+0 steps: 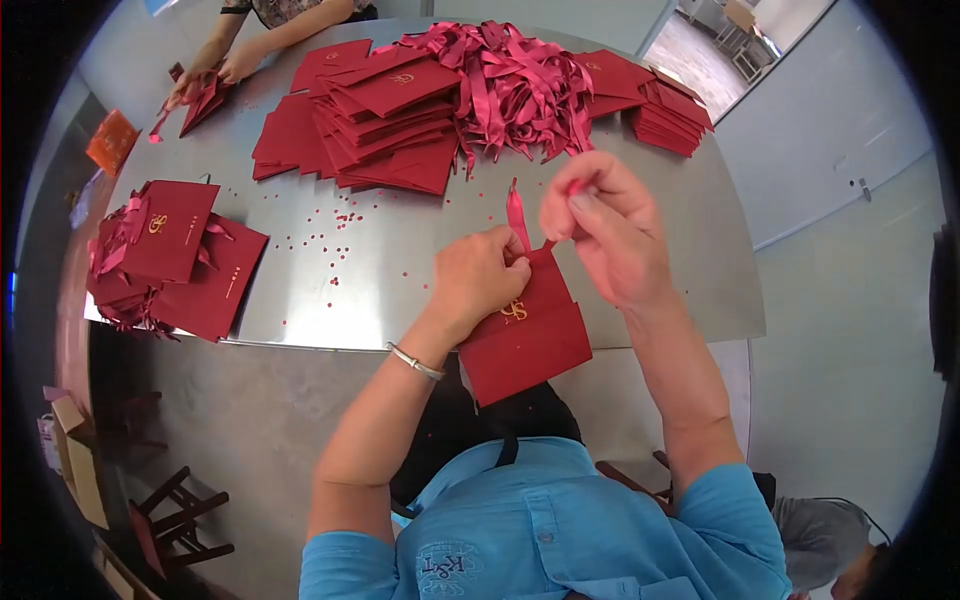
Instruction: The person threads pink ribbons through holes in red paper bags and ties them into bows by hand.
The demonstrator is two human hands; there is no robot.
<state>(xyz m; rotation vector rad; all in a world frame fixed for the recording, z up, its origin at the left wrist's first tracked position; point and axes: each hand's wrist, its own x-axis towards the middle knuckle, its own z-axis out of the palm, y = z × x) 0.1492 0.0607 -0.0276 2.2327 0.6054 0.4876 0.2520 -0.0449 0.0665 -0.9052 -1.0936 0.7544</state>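
Observation:
A dark red paper bag point(525, 350) with a gold logo lies at the table's near edge, its lower part jutting out over my lap. My left hand point(480, 275) is closed on its upper edge, the thumb lying over the front. From the top of the bag a pink-red ribbon point(515, 212) stands up beside my left fingers. Just right of it and raised, my right hand point(612, 230) pinches a red ribbon end point(576, 187) between thumb and fingers. Most of that ribbon is hidden by the hand.
Flat red bags point(390, 120) are stacked at the back beside a heap of ribbons point(520, 85); another stack point(668, 115) is right. Bags with ribbons point(170, 240) lie left. Small red dots point(340, 220) dot the metal table. Another person's hands point(215, 80) hold a bag.

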